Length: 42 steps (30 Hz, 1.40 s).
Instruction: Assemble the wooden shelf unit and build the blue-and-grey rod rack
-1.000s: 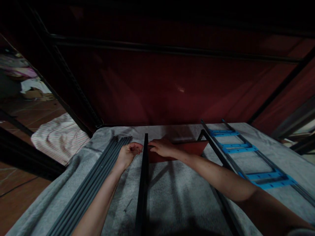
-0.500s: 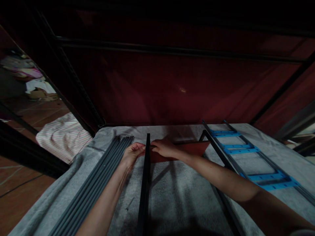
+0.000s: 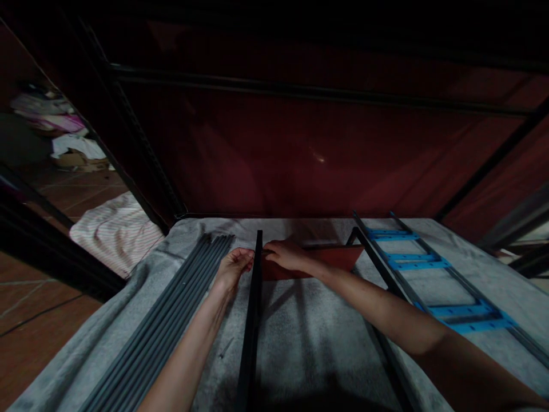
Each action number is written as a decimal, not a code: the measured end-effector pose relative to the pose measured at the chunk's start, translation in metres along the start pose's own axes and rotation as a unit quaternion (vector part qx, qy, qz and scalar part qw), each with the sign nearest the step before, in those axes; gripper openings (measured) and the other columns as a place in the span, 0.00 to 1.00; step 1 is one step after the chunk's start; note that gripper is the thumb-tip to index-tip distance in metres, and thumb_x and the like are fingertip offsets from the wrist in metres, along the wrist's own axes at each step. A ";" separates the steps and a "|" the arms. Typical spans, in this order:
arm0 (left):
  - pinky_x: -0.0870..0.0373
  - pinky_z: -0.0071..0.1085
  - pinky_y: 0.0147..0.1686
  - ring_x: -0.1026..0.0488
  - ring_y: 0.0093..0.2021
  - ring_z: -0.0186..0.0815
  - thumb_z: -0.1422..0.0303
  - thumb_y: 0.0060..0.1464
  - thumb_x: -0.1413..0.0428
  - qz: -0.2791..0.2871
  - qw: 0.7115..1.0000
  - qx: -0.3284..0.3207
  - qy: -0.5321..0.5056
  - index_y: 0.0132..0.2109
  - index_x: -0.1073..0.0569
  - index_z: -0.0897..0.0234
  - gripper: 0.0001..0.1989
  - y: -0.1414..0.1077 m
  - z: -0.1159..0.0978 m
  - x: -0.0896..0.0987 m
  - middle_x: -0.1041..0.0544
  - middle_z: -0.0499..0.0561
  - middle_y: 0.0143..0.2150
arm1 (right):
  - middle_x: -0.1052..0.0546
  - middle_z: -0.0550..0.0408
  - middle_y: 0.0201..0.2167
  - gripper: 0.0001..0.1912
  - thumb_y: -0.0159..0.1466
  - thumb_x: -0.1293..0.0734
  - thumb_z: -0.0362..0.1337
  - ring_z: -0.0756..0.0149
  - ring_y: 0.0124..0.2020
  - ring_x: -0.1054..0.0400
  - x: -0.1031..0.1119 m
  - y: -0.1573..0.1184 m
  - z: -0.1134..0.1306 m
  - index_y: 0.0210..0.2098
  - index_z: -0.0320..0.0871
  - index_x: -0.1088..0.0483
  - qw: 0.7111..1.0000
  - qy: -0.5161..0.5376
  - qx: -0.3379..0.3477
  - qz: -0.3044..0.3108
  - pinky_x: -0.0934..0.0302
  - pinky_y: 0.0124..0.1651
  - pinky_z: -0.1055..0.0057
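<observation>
A dark metal bar (image 3: 253,309) runs away from me between my hands, its far end raised above the grey cloth. On its left side, my left hand (image 3: 234,266) is pinched close to the bar; whatever lies between the fingertips is too small to make out. Across the bar, my right hand (image 3: 285,254) has its fingers curled near the same spot, over a reddish-brown panel (image 3: 337,257); what they grip is hidden. The panel spans toward another dark bar (image 3: 377,269) on the right. A small thin screw-like piece (image 3: 226,348) lies on the cloth left of the near bar.
Several grey tubes (image 3: 167,320) lie side by side on the left of the grey cloth (image 3: 317,355). Dark rails with blue crosspieces (image 3: 418,261) are on the right. A dark red panel (image 3: 274,154) stands behind. Striped cloth (image 3: 118,232) and a cardboard box (image 3: 77,160) are at left.
The view has shifted slightly. Both hands stay at the bar, with the left hand's fingers drawn in a little closer together.
</observation>
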<state>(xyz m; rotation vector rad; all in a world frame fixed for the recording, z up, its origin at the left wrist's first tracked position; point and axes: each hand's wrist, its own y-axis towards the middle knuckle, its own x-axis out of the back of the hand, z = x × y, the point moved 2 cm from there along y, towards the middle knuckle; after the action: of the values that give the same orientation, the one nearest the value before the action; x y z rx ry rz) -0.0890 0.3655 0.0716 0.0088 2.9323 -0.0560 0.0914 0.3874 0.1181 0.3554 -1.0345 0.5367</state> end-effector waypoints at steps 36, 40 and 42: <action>0.29 0.32 0.40 0.24 0.37 0.36 0.54 0.41 0.31 -0.024 0.999 -0.028 -0.017 0.42 0.21 0.64 0.24 -0.005 0.003 -0.003 0.19 0.52 0.37 | 0.23 0.52 0.53 0.17 0.69 0.37 0.35 0.60 0.52 0.29 -0.004 0.000 -0.004 0.57 0.48 0.29 1.000 -0.026 0.008 -0.010 0.39 0.51 0.67; 0.38 0.26 0.27 0.35 0.24 0.29 0.52 0.44 0.34 -0.037 0.998 -0.035 0.049 0.28 0.25 0.65 0.19 0.001 0.004 -0.003 0.28 0.46 0.23 | 0.22 0.51 0.52 0.16 0.69 0.37 0.36 0.59 0.51 0.28 -0.005 0.001 -0.005 0.55 0.47 0.28 0.999 -0.032 0.003 -0.004 0.39 0.50 0.67; 0.41 0.26 0.26 0.38 0.23 0.28 0.55 0.44 0.34 -0.040 0.992 -0.081 0.090 0.26 0.26 0.64 0.17 0.003 0.001 -0.002 0.30 0.45 0.22 | 0.22 0.51 0.52 0.16 0.69 0.37 0.36 0.59 0.51 0.28 -0.005 0.001 -0.006 0.55 0.47 0.28 0.999 -0.031 0.006 -0.005 0.39 0.50 0.67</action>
<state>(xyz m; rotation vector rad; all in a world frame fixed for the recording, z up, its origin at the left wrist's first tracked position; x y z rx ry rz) -0.0867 0.3689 0.0714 -0.1352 3.1077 0.1790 0.0927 0.3901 0.1107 0.3903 -1.0894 0.5265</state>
